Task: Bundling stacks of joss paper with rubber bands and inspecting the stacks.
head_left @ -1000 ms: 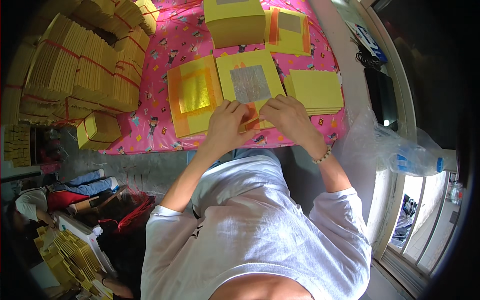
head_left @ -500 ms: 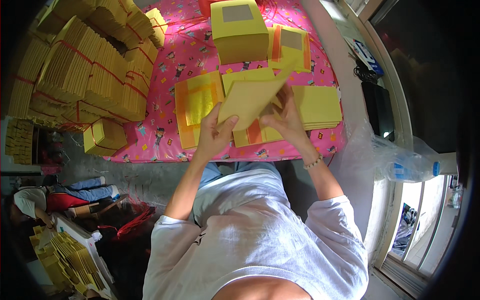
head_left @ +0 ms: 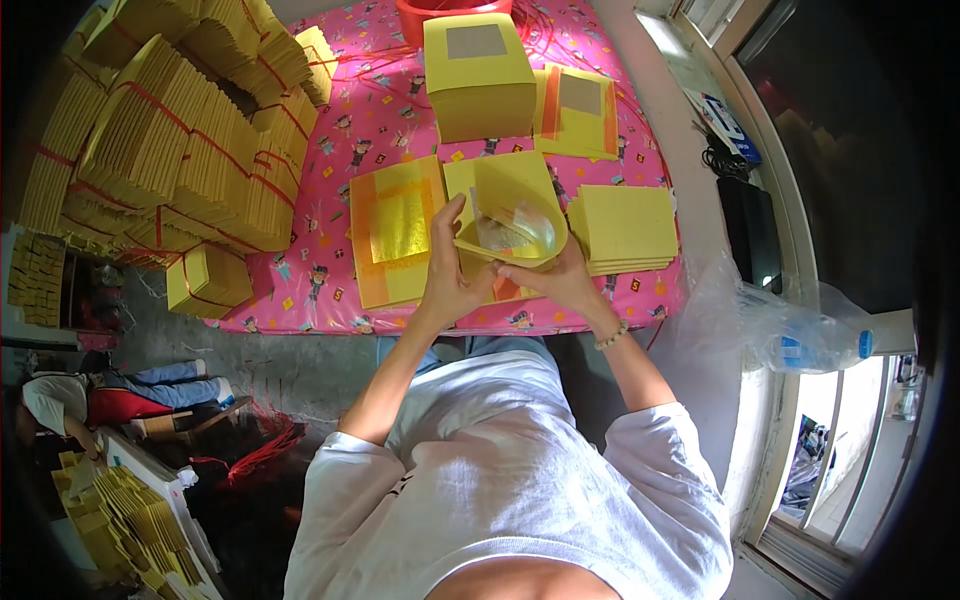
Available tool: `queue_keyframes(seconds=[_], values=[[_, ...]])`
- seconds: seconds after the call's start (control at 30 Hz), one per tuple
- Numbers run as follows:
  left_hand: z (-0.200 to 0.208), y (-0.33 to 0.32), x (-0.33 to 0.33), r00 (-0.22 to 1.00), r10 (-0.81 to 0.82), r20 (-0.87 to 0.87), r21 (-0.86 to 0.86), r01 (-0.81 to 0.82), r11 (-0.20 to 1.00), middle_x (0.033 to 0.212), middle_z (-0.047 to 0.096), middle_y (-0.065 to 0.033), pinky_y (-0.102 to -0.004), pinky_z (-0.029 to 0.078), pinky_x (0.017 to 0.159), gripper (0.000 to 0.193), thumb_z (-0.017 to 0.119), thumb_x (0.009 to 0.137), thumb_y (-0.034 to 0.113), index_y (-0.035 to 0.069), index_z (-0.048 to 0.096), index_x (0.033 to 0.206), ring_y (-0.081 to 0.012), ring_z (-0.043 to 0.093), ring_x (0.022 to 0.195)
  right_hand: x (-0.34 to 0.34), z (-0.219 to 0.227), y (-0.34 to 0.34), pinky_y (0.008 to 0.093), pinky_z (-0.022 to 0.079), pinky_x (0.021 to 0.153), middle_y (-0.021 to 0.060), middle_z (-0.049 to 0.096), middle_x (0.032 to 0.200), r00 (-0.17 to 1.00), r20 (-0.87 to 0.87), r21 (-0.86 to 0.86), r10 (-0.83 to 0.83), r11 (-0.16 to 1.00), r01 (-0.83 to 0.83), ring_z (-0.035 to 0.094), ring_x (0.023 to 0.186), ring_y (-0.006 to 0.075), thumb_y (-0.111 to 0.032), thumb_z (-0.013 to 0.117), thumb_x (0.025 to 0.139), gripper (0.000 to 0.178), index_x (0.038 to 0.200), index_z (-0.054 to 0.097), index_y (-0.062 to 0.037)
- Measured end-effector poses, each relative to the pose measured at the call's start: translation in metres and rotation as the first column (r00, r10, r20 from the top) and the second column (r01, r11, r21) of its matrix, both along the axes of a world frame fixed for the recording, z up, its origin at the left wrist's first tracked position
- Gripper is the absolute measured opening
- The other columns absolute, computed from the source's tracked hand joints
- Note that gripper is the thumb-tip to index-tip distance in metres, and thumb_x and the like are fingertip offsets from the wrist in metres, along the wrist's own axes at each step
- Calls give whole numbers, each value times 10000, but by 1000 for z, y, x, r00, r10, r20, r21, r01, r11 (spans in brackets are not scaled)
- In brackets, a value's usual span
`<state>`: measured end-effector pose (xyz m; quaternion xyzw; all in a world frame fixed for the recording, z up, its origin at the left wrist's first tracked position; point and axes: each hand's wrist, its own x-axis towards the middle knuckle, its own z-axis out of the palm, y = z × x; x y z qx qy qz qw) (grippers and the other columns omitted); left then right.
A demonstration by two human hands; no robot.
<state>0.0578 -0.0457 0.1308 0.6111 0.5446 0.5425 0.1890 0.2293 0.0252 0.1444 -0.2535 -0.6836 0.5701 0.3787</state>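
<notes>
My left hand (head_left: 450, 280) and my right hand (head_left: 568, 285) grip a yellow paper sheet (head_left: 552, 220) from both sides, bending it into an open curve. A silvery foil patch shows within the curve. Under and behind the hands lies a yellow paper pile (head_left: 520, 172), partly hidden. To its left is a pile of orange-edged sheets with a gold foil square (head_left: 402, 230) on top. Beside my right hand rests a low stack of plain yellow paper (head_left: 628, 222). Farther back stand a tall yellow stack (head_left: 482, 105) with a grey patch and a flatter orange-striped pile (head_left: 580, 115).
Bundles of folded yellow paper (head_left: 140, 150) tied with red string fill the table's left side. A red basin (head_left: 410, 22) stands at the back. A plastic bottle (head_left: 815, 350) in clear wrap is at right. Another person (head_left: 65, 405) works beside a white table at lower left.
The sheet, flatter and raised at its right end before, is now bent into a curve with its foil side showing. My right hand has come lower, nearer my left.
</notes>
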Motion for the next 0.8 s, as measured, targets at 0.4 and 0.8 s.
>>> queue_keyframes(seconds=[0.4,0.8], values=[[-22,21,3,941,-152,303,8,157,988,1298,312,-183,-405,270,1050,814,649,728,88,-26,214,1406,-307,337,1219,2,10,0,303,494,890,68,601,1127,999,42,-181,-11,983,19,586,990,140,-68,774,745,602,1261,471,-5],[25,22,11,842,-169,512,-56,229,972,1170,531,-102,-288,395,947,420,552,857,-19,5,397,1247,-156,509,1106,1,11,5,285,495,841,79,622,1102,995,42,-100,-95,990,99,592,993,134,-91,725,792,498,1226,501,6]])
